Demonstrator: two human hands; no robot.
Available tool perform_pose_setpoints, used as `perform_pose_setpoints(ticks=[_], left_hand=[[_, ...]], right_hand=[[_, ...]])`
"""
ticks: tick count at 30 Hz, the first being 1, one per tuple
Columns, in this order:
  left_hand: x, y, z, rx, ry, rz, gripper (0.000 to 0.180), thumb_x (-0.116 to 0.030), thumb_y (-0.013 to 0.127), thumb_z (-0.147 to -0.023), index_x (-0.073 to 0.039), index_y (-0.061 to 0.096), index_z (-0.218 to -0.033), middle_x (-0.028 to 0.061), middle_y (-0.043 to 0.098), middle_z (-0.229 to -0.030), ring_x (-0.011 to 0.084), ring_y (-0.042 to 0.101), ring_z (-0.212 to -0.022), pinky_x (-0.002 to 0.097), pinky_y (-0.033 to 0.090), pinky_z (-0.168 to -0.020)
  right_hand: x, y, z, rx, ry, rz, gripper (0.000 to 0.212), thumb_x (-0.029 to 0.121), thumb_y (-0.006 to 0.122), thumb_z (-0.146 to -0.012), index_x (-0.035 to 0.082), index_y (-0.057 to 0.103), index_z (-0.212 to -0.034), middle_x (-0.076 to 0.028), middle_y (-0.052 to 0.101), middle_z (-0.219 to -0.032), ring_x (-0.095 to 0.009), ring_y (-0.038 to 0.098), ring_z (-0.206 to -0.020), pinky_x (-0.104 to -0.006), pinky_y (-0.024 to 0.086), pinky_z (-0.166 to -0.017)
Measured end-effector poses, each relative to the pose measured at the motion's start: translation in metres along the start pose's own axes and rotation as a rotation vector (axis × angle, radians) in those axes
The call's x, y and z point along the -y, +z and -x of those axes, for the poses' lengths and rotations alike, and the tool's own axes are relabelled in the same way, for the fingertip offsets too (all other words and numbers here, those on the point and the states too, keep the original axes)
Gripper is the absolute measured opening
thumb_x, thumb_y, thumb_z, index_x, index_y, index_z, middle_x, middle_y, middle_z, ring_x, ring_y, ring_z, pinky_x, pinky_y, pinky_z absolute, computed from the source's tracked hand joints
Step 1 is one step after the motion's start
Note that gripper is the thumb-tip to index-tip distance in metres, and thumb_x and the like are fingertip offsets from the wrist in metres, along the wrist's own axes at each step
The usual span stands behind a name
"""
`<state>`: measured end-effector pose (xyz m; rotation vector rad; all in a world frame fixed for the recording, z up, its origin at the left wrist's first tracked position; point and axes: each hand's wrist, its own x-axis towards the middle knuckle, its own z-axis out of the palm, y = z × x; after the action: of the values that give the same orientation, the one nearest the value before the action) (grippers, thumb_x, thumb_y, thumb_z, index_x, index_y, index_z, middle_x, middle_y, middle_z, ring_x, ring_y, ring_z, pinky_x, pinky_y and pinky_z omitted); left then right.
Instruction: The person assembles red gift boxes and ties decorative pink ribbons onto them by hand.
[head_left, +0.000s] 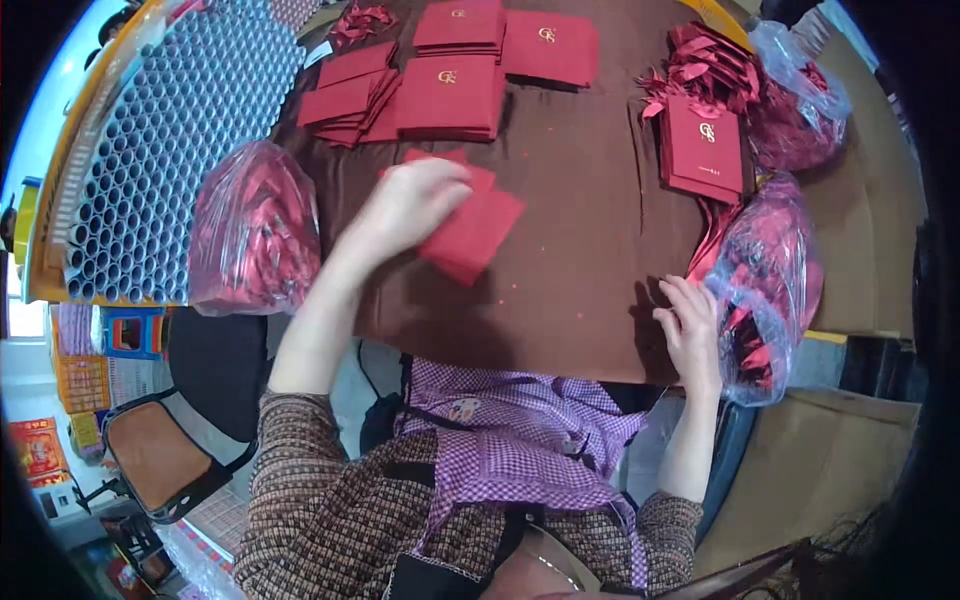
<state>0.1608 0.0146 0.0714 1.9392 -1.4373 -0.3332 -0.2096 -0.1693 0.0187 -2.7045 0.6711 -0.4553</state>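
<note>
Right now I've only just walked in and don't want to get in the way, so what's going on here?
A person is handling flat red packets at a brown-covered table. Their left hand is over a loose, fanned pile of red packets. The right hand is at the table's right edge, close to some red ribbons; I can't tell whether it touches them. Neater stacks with gold emblems sit at the far side.
</note>
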Motion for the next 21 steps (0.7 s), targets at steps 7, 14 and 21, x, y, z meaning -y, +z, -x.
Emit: perform_pose_setpoints(ticks=[7, 14, 21], left_hand=[[0.087, -0.011, -0.004, 0.030, -0.056, -0.172, 0.036, -0.019, 0.064, -0.087, 0.001, 0.062, -0.117, 0.0188, 0.063, -0.119, 0.0308, 0.060, -0.113, 0.0369, 0.047, -0.096], [0.118, 0.034, -0.043, 0.165, 0.111, -0.486, 0.048, -0.024, 0.072, -0.080, -0.005, 0.060, -0.122, 0.0140, 0.054, -0.133, 0.0310, 0.049, -0.126, 0.0435, 0.042, -0.101], [0.109, 0.030, -0.044, 0.263, 0.105, -0.564, 0.047, -0.026, 0.073, -0.077, -0.009, 0.060, -0.119, 0.0092, 0.054, -0.114, 0.0306, 0.050, -0.114, 0.0443, 0.038, -0.094]], right_hand=[[-0.006, 0.042, 0.035, -0.219, 0.041, 0.252, 0.028, 0.001, 0.065, -0.078, 0.001, 0.063, -0.105, -0.013, 0.062, -0.111, -0.030, 0.056, -0.110, -0.0434, 0.038, -0.101], [-0.004, 0.048, 0.028, -0.283, 0.049, 0.248, 0.018, 0.001, 0.066, -0.077, 0.003, 0.064, -0.095, -0.011, 0.063, -0.106, -0.030, 0.057, -0.104, -0.0430, 0.040, -0.096], [0.006, 0.041, 0.020, -0.470, 0.093, -0.009, 0.008, -0.002, 0.060, -0.085, 0.002, 0.062, -0.092, -0.009, 0.065, -0.103, -0.026, 0.059, -0.099, -0.0372, 0.043, -0.092]])
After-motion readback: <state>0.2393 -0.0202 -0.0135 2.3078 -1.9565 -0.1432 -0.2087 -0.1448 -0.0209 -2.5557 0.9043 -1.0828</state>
